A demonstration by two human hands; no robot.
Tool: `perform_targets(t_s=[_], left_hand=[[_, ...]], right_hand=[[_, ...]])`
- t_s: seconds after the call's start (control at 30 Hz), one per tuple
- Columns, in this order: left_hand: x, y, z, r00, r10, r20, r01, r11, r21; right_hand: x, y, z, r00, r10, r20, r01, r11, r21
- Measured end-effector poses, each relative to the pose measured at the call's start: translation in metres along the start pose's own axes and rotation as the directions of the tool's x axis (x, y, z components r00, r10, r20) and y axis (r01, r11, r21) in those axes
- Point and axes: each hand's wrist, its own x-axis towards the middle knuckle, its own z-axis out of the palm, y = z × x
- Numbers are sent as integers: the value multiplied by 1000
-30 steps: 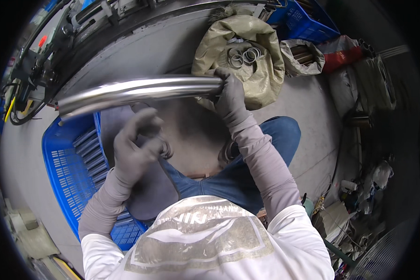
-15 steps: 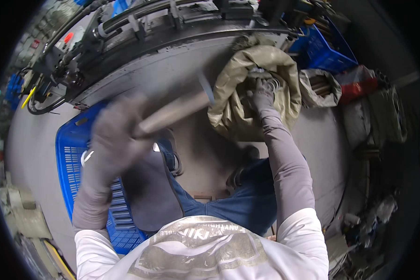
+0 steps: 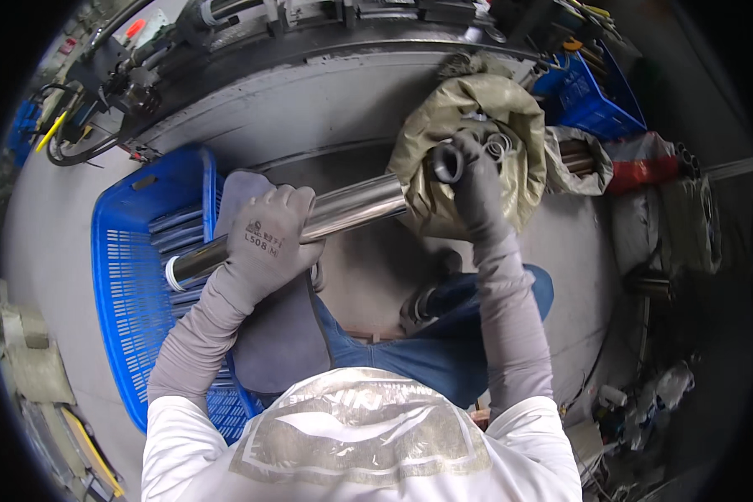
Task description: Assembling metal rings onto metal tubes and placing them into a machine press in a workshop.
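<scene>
My gloved left hand is wrapped around a shiny metal tube, which slants up to the right. At its lower left end sits a white ring; the upper right end lies close to the sack's near side. Over the mouth of an olive woven sack, my gloved right hand pinches a dark ring-shaped cap. The cap and the tube are apart. Pale rings show inside the sack behind the right hand.
To the left, a blue slatted crate holds several metal tubes. A grey pad covers my left thigh. A long machine runs along the far side. Another blue crate and a white sack of tubes stand right.
My right hand has lifted out of the sack's mouth with the dark cap. The left hand, blurred before, now holds the tube steady, moved slightly right.
</scene>
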Motion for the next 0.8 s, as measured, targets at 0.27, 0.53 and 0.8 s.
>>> perform_targets(t_s=[0.27, 0.53, 0.8], left_hand=[[8, 12, 3, 996, 92, 8, -91, 994, -64], [5, 16, -2, 994, 99, 53, -99, 995, -6], [9, 13, 3, 986, 79, 144, -78, 997, -12]], right_hand=[[-55, -28, 57, 991, -83, -109, 109, 958, 264], [-51, -25, 58, 914, -385, -125, 351, 908, -230], [-50, -29, 72, 986, 43, -160, -5, 973, 232]])
